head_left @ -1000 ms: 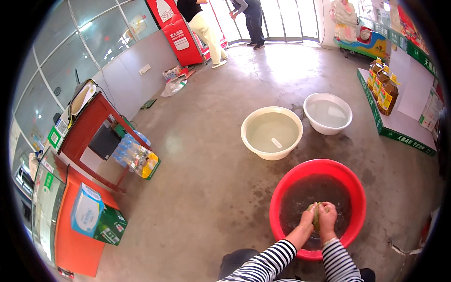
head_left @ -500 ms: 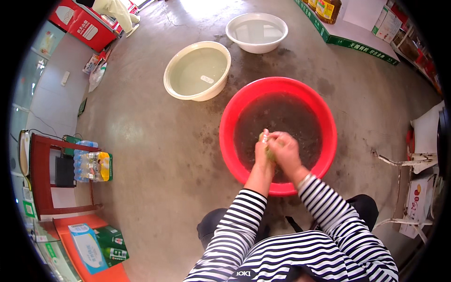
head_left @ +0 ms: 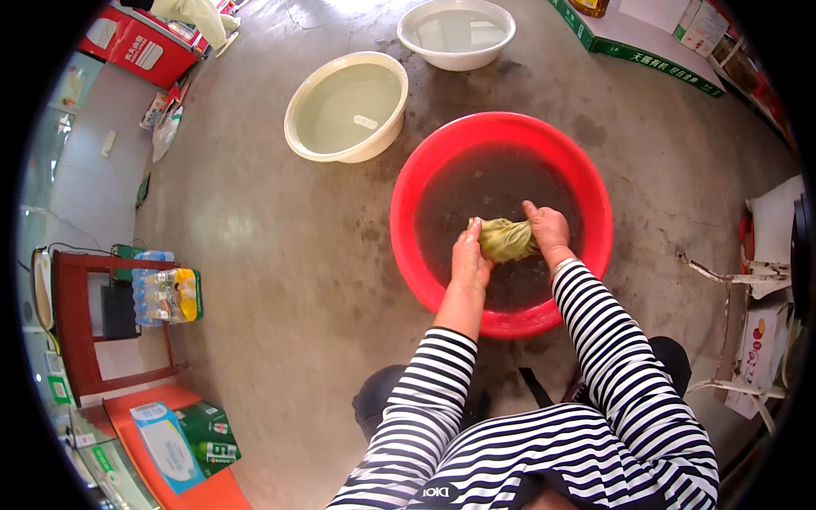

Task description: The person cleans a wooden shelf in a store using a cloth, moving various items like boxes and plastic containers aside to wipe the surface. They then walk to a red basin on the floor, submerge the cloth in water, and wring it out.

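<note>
A wet, yellow-green cloth (head_left: 507, 240) is bunched between my two hands over the red basin (head_left: 411, 191). My left hand (head_left: 469, 257) grips its left end, fingers pointing up along it. Around its right end my right hand (head_left: 551, 229) is closed in a fist with the thumb on top. Beneath the cloth lies dark, murky water (head_left: 501, 183) that fills much of the basin. Both forearms, in black-and-white striped sleeves, reach in over the near rim.
Beyond the red basin stand a cream basin (head_left: 293, 127) with water and a small white item in it, and a white basin (head_left: 456, 59) of clear water. Bottle packs (head_left: 170, 296) sit at the left by a red-brown frame. A metal-legged chair (head_left: 739, 276) is at the right.
My hands, pressed together before, have moved apart sideways. The cloth, mostly hidden between them earlier, now shows stretched from one to the other. The whole view has shifted slightly.
</note>
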Demonstrator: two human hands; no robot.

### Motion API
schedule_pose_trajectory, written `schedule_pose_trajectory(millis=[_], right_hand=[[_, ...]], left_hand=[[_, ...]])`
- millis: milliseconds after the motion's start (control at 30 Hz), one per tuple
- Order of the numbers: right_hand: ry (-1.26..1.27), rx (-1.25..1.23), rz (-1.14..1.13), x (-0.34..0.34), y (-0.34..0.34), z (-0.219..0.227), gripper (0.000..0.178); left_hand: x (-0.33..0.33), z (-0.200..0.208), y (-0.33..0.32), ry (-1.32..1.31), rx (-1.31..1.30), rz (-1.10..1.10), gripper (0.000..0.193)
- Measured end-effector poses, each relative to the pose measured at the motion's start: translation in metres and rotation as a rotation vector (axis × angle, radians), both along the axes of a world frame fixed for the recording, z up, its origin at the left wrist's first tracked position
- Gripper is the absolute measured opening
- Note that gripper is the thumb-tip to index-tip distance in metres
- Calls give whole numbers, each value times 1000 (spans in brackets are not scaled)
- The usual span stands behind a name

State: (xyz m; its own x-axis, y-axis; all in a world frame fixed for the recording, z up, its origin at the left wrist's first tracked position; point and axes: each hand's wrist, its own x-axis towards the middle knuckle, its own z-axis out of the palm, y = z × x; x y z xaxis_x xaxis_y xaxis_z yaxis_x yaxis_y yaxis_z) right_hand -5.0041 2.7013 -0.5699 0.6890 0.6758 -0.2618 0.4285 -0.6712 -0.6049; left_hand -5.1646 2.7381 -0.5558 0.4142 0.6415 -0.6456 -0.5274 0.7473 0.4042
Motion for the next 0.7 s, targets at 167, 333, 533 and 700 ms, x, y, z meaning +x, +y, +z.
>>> schedule_pose_trajectory(millis=[167, 333, 533, 700], right_hand=[[-66, 285, 340, 15, -54, -78, 38], [26, -271, 660, -16, -54, -65, 40], [1367, 347, 45, -52, -21, 30, 28], [1799, 619, -234, -79, -19, 71, 29]], left_hand=[[-12, -12, 2, 589, 200, -94, 59], [-16, -65, -6, 1010, 355, -184, 69], [-24, -89, -7, 436, 135, 220, 46], [-17, -29, -8, -290, -46, 263, 61]])
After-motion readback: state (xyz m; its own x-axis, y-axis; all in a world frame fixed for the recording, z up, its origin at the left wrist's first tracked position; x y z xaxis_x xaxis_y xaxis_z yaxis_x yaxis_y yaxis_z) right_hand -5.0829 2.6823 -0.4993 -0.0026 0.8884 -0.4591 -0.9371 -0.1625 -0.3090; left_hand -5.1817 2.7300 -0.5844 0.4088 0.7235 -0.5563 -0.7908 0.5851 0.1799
